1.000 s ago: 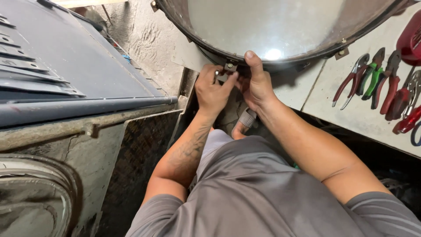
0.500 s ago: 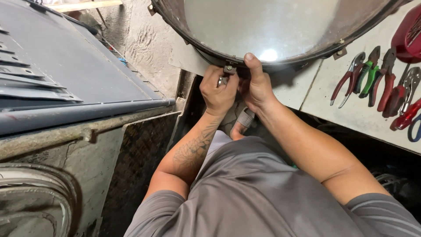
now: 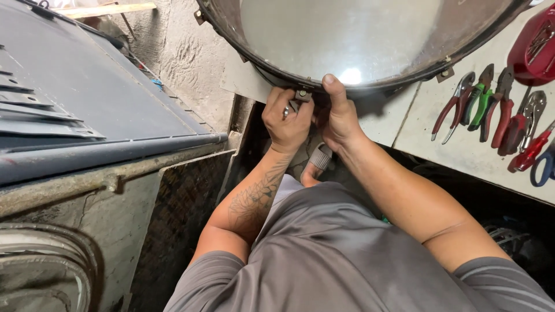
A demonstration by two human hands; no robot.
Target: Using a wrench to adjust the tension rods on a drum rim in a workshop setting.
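Note:
A big round metal drum with a dark rim band fills the top of the view. My left hand is closed around a small metal tool at a bracket on the drum's lower rim. My right hand grips that rim beside the bracket, thumb pressed up over the edge. The two hands touch each other under the rim. What the tool's tip meets is hidden by my fingers.
A grey metal panel with a rolled edge lies at the left. Several pliers and cutters with red and green handles lie on a white board at the right. A red object sits at the top right corner. My sandalled foot shows below.
The hands stay at the same bracket on the rim. The left hand has shifted slightly on its tool; the view has drifted a little.

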